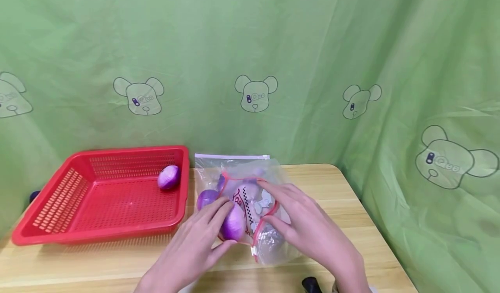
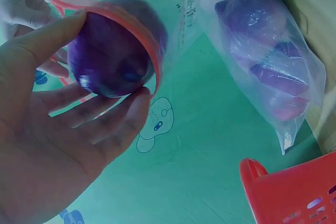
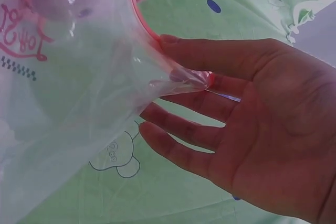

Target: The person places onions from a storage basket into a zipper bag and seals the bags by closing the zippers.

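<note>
My left hand [image 1: 191, 241] holds a purple onion [image 1: 234, 224], thumb on one side and fingers on the other. The onion is at the mouth of a clear zip bag [image 3: 79, 103] with a pink-red edge and red print. In the left wrist view that edge crosses over the onion [image 2: 107, 53], part of which shows through the plastic. My right hand [image 1: 312, 223] pinches the bag's edge between thumb and index finger, its other fingers extended. Behind lies a second clear bag [image 2: 262, 40] with several purple onions in it and a white slider strip [image 1: 230, 156] on top.
A red plastic basket [image 1: 186, 193] stands to the left on the wooden table [image 1: 328, 180], one purple-and-white onion [image 1: 169, 177] inside at its right end. A black object [image 1: 311, 285] shows at the front edge. Green curtain [image 1: 297, 67] hangs behind and to the right.
</note>
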### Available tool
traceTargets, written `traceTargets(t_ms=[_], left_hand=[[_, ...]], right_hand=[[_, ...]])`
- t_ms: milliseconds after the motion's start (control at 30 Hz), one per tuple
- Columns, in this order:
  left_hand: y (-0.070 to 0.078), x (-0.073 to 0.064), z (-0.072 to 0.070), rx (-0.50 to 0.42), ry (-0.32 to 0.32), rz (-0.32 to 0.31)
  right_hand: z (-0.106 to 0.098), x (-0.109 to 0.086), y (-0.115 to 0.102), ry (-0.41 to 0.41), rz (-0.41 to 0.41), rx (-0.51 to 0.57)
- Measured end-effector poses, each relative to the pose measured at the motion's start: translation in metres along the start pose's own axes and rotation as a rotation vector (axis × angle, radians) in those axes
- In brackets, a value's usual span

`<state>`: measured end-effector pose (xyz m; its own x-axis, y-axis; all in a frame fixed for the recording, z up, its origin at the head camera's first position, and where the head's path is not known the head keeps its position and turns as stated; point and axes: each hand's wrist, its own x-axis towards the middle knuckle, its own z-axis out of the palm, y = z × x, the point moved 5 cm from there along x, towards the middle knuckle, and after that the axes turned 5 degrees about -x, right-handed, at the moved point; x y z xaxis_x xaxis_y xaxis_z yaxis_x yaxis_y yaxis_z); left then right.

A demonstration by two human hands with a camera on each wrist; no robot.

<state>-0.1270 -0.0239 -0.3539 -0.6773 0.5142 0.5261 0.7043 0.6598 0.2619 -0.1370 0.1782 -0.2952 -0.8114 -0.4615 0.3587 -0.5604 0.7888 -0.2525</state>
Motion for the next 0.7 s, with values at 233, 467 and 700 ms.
traceTargets(t_ms=[233,467,700], left_hand=[[-0.0034,-0.0023,0.0026,0.016,-0.046,-0.050],[-0.0068,-0.0068,0.0065,0.013,-0.122,-0.106],[-0.0083,-0.0080,0.0087,0.026,-0.156,-0.122]], right_hand=[[-0.0050,-0.0024,-0.0001,0.010,0.000,0.011],[-0.0048,-0.0014,0.0006,0.008,-0.007,-0.003],[-0.0044,0.0018,0.0047,0.008,-0.005,0.006]])
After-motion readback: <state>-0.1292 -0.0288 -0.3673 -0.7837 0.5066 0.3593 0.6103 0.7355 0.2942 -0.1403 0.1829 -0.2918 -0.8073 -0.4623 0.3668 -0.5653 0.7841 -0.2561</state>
